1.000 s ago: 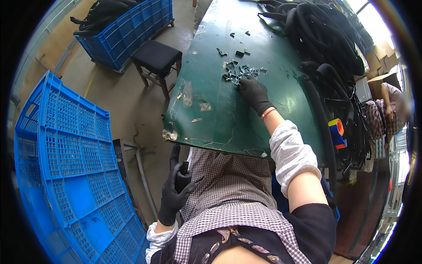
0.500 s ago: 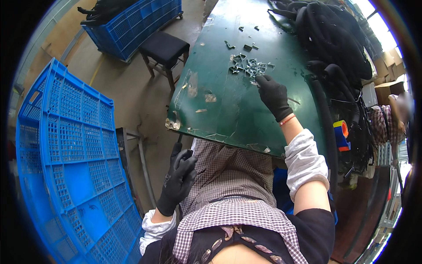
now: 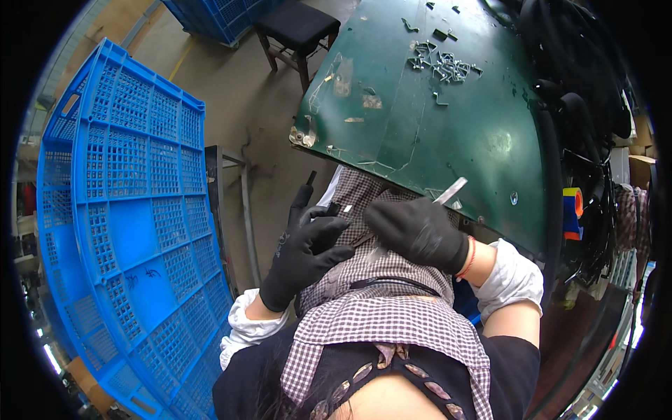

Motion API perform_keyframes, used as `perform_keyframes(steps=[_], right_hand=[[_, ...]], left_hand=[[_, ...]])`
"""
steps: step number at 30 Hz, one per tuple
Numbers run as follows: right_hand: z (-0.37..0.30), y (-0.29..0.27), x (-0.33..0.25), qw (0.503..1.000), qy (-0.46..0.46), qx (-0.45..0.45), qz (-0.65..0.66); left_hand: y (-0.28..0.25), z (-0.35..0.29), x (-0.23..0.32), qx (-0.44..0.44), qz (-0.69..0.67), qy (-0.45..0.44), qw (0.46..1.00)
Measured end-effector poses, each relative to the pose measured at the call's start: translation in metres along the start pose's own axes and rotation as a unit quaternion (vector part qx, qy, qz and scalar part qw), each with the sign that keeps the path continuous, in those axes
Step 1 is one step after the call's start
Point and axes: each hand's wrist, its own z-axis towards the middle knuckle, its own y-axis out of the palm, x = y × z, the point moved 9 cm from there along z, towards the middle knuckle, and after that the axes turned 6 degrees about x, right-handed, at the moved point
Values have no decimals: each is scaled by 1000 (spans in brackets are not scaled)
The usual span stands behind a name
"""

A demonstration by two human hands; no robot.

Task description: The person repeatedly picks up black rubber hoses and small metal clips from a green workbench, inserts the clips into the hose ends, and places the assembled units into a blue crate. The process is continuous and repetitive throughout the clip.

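Observation:
My left hand (image 3: 304, 252), in a black glove, is in front of my apron with its fingers bent. A thin black piece (image 3: 312, 178) sticks up past its fingers, and a small dark part with a pale end (image 3: 343, 208) shows at the fingertips; I cannot make out their kind. My right hand (image 3: 420, 231), also black-gloved, is closed at the table's near edge, close to the left. A flat, pale metallic strip (image 3: 451, 190) juts from it; whatever its fingertips hold is hidden. Small bent metal clips (image 3: 448, 68) lie in a loose pile on the green table (image 3: 476, 133).
Tall blue plastic crates (image 3: 150, 210) stand at my left. A black-topped stool (image 3: 297, 28) and another blue crate (image 3: 217, 17) are beyond. Black foam tubes (image 3: 574, 63) heap along the table's right side, near a roll of coloured tape (image 3: 572, 213).
My right hand has drawn back from the clip pile to beside my left hand. The left has risen slightly. My view has shifted, so the table sits higher and further right.

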Motion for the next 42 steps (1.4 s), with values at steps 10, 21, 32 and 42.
perform_keyframes(steps=[10, 21, 32, 42], right_hand=[[-19, 41, 4, 851, 259, -38, 455], [-33, 58, -3, 751, 349, -121, 548], [-43, 49, 29, 707, 383, -66, 591], [-23, 47, 21, 824, 240, -209, 469]], left_hand=[[9, -21, 30, 51, 44, 12, 998], [27, -31, 40, 28, 158, 124, 979], [29, -28, 22, 32, 32, -44, 998], [46, -41, 26, 0, 37, 73, 997]])
